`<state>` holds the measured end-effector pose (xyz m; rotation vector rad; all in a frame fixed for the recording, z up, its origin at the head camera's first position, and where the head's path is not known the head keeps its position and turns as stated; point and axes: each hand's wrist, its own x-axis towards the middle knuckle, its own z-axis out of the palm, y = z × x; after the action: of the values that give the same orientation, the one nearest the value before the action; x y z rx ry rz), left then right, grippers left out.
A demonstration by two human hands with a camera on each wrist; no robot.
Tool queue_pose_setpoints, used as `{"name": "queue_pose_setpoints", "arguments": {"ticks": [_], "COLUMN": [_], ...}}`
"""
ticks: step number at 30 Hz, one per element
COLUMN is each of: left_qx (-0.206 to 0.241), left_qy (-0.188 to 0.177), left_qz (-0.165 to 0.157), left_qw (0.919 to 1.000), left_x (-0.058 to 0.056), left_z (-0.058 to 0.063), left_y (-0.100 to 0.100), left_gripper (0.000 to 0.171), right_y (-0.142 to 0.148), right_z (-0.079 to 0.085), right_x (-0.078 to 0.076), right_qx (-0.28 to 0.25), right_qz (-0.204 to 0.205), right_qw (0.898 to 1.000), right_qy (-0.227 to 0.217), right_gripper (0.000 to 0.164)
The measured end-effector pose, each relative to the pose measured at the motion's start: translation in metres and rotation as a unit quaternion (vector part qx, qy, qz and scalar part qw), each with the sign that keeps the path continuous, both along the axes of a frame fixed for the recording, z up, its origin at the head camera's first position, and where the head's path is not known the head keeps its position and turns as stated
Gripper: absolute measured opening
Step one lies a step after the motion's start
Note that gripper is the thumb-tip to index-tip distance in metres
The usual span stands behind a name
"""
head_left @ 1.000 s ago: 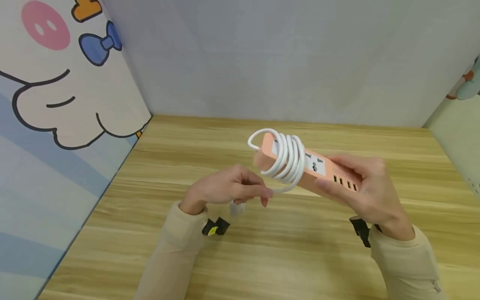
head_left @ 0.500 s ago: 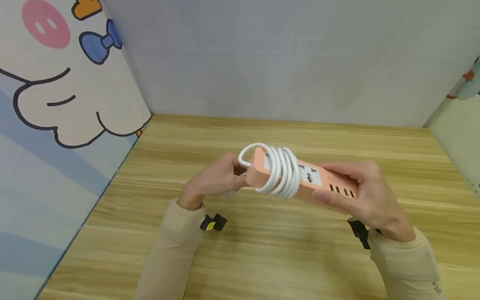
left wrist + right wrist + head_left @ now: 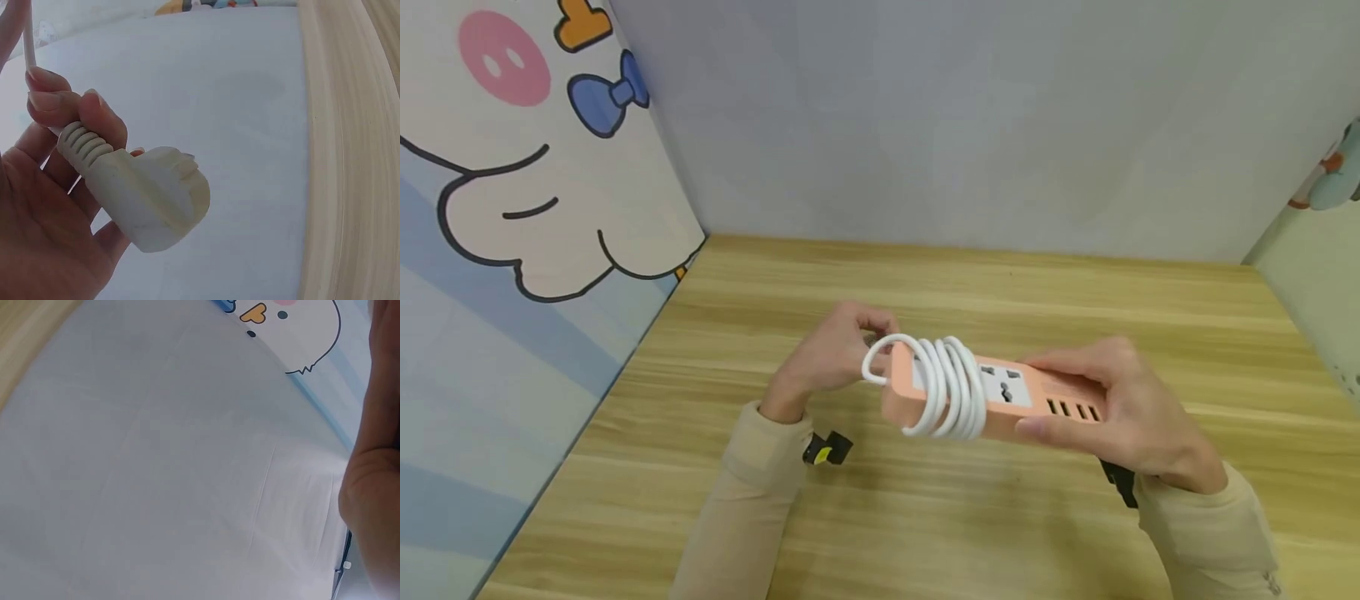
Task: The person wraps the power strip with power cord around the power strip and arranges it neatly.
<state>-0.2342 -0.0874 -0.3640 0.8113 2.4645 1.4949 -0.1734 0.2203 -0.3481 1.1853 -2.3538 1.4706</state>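
Note:
My right hand (image 3: 1123,412) grips the USB end of a peach power strip (image 3: 1000,425), thumb along its near side and fingers over the far side. A white cord (image 3: 951,387) is wound in several turns around the strip's left end, and a loop of it stands out past that end. Just beyond the loop is my left hand (image 3: 831,350), partly hidden by the strip. In the left wrist view its curled fingers (image 3: 103,122) hold the cord at the ribbed neck of a white plug (image 3: 150,197). The right wrist view shows only the edge of the right hand (image 3: 381,456).
The strip is held above a wood-grain table (image 3: 925,533). A pale wall (image 3: 962,125) rises at the table's back edge, and a cartoon-printed panel (image 3: 512,200) stands along the left. Black wrist mounts (image 3: 829,448) sit at both cuffs.
The power strip has come down and left in the right hand and lies flatter. The left hand has moved slightly back and left, and the strip's end now overlaps its fingers.

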Motion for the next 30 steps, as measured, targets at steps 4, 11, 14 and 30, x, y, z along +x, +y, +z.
{"name": "queue_pose_setpoints", "arguments": {"ticks": [4, 11, 14, 30], "left_qx": [-0.011, -0.008, -0.009, -0.13], "left_qy": [-0.002, -0.009, -0.009, 0.135], "left_qz": [0.004, -0.056, -0.054, 0.057], "left_qw": [0.9999, 0.9984, 0.9985, 0.9805], "left_x": [0.0, 0.006, 0.009, 0.026], "left_z": [-0.002, 0.004, 0.01, 0.027], "left_y": [0.0, -0.003, -0.005, 0.004], "left_gripper": [0.009, 0.008, 0.006, 0.012], "right_y": [-0.001, -0.007, -0.007, -0.008], "right_z": [-0.002, -0.002, -0.002, -0.01], "right_x": [-0.001, -0.001, -0.003, -0.016], "right_qx": [0.012, 0.069, 0.091, 0.163], "right_qz": [0.028, 0.074, 0.079, 0.064], "right_qw": [1.0, 0.995, 0.993, 0.985], "right_qy": [0.006, 0.008, 0.001, 0.011], "right_gripper": [0.042, 0.031, 0.029, 0.017]}}
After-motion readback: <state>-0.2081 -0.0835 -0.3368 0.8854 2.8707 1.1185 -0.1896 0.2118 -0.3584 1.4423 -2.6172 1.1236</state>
